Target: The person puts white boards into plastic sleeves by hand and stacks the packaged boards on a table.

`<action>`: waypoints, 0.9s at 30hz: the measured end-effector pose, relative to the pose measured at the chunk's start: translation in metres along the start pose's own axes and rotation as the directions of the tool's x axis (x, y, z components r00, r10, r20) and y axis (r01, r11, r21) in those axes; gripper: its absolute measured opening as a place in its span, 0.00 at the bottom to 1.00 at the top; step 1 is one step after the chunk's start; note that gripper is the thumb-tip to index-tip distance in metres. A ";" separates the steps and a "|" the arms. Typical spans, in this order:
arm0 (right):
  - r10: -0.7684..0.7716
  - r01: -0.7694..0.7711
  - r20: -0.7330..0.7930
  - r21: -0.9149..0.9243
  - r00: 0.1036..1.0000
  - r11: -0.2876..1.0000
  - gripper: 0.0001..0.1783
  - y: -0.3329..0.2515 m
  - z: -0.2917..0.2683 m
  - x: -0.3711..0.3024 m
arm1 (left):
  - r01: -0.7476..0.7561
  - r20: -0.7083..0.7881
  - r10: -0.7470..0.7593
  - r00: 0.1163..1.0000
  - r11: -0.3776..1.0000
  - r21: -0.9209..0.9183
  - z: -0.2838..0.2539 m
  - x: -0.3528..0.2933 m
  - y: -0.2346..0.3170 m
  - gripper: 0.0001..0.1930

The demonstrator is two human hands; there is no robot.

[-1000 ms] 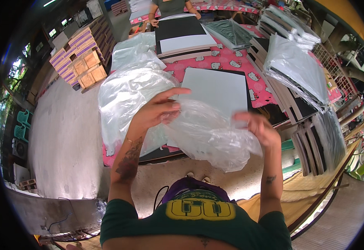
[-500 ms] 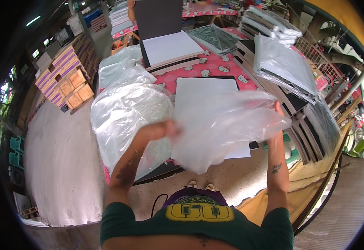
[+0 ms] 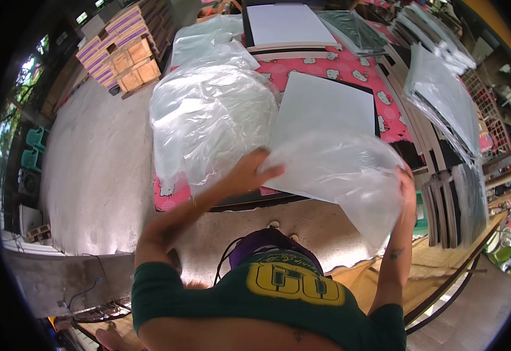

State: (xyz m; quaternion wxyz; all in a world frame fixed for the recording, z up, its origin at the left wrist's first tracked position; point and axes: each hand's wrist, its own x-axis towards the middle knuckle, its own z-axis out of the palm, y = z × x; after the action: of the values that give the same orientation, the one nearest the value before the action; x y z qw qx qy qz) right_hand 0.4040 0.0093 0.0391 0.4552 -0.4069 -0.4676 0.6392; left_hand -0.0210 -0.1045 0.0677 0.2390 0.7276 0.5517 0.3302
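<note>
The clear bag, in the middle right of the frame over the white board, is gripped at its edges by both hands, left hand and right hand, and its mouth should be kept stretched wide and level with the board edge.

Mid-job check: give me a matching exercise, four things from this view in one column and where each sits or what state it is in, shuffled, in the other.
1. clear plastic bag
2. white board
3. pile of plastic bags
4. stacked cardboard boxes

a. heaped at the left of the pink cloth
b. on the floor, far left
c. held open between both hands
d. flat on the pink cloth, behind the held bag

Pairs: 1-c, 2-d, 3-a, 4-b
</note>
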 end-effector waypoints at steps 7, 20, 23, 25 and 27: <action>0.178 -0.166 -0.047 0.193 0.983 0.967 0.26 0.029 -0.016 -0.038 | 0.493 0.523 -0.532 0.665 0.840 0.227 0.063 -0.188 -0.029 0.22; 0.708 0.080 0.495 -0.843 0.504 0.532 0.31 0.074 0.054 -0.154 | 0.431 0.712 -0.304 0.633 0.902 0.001 0.064 -0.167 0.001 0.14; 0.778 -0.201 0.329 -0.844 0.535 0.496 0.30 0.064 0.055 -0.170 | 0.599 0.821 -0.311 0.479 0.799 -0.047 0.060 -0.154 -0.003 0.13; 0.785 -0.265 0.286 -0.831 0.550 0.489 0.28 0.076 0.047 -0.180 | 0.648 0.838 -0.275 0.472 0.753 -0.118 0.064 -0.151 -0.009 0.13; 0.758 -0.211 0.298 -0.844 0.580 0.493 0.26 0.108 0.027 -0.200 | 0.668 0.854 -0.245 0.460 0.728 -0.151 0.069 -0.145 -0.014 0.13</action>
State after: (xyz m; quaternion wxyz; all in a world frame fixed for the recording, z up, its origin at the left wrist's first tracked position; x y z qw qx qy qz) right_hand 0.4079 -0.2050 -0.0405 -0.1567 -0.4294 -0.6584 0.5979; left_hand -0.0038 -0.2393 -0.0194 0.7055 0.5298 0.4704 0.0180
